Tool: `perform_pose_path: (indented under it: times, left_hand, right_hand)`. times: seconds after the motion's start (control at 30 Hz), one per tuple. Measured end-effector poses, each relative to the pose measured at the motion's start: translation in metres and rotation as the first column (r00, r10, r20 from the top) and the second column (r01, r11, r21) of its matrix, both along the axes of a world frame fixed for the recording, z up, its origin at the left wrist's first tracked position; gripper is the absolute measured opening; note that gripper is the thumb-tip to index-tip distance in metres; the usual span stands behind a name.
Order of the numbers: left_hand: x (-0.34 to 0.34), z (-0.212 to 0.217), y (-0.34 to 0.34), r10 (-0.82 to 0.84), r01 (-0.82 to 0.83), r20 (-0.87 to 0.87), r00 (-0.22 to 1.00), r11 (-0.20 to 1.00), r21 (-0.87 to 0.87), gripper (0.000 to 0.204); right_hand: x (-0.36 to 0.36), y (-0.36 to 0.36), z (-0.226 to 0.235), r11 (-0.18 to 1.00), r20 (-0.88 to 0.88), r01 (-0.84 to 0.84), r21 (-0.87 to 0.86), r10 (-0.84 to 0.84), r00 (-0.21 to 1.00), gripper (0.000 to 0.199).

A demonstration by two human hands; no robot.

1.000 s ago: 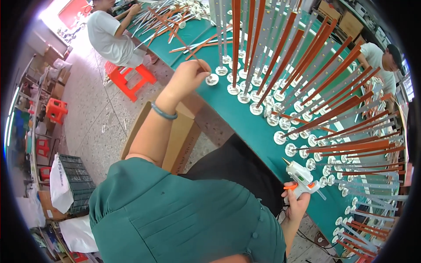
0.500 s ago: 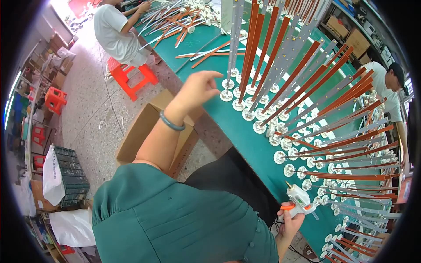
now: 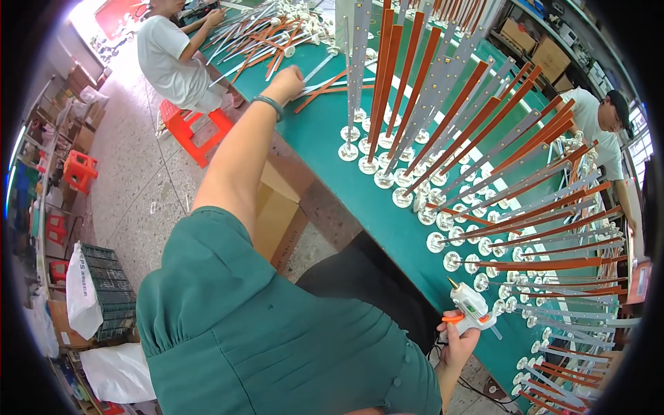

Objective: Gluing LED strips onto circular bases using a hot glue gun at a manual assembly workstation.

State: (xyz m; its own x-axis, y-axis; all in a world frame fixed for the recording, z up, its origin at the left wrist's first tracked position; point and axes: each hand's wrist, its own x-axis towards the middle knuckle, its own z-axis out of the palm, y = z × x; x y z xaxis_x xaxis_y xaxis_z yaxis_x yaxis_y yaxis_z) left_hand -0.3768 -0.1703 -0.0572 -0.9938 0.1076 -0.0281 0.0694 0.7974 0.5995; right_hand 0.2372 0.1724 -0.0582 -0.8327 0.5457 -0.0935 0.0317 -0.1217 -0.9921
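My left hand (image 3: 285,85), a bracelet on its wrist, reaches across the table's left edge. Its fingers are closed on a thin light-grey LED strip (image 3: 318,67); the fingertips are partly hidden. At the lower right, my right hand (image 3: 459,344) grips a white hot glue gun (image 3: 469,304) with an orange trigger, its nozzle pointing up and left. Beside the gun stand several round white bases (image 3: 452,261) carrying upright grey and reddish-brown strips (image 3: 384,83). Crossed brown and white strips (image 3: 325,90) lie just right of my left hand.
The green table (image 3: 377,214) runs diagonally. A loose strip pile (image 3: 277,38) covers its far left, near a seated person (image 3: 173,59). Another person (image 3: 598,131) stands at the right. A cardboard box (image 3: 277,214) sits under my left arm; a red stool (image 3: 197,131) stands farther off.
My left hand has moved forward and left, away from the upright strips, and has closed on the grey strip. My right hand still holds the glue gun in nearly the same place.
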Motion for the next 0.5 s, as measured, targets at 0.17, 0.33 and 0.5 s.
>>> perform_pose_path:
  times: [0.17, 0.33, 0.5]
  left_hand:
    - [0.049, 0.055, -0.028, -0.259, 0.092, 0.066, 0.964, 0.553, 0.828, 0.036]
    - [0.162, 0.110, -0.048, -0.433, 0.273, -0.172, 0.885, 0.182, 0.945, 0.039]
    - [0.257, 0.133, -0.071, -0.309, 0.433, -0.304, 0.901, 0.603, 0.670, 0.024]
  right_hand:
    - [0.001, 0.000, 0.000, 1.000, -0.013, -0.001, -0.005, 0.001, 1.000, 0.045]
    - [0.011, 0.008, -0.007, 0.999, -0.022, 0.000, -0.040, -0.001, 1.000, 0.046]
    - [0.029, 0.019, 0.007, 0.993, 0.051, -0.090, -0.082, 0.094, 0.994, 0.046]
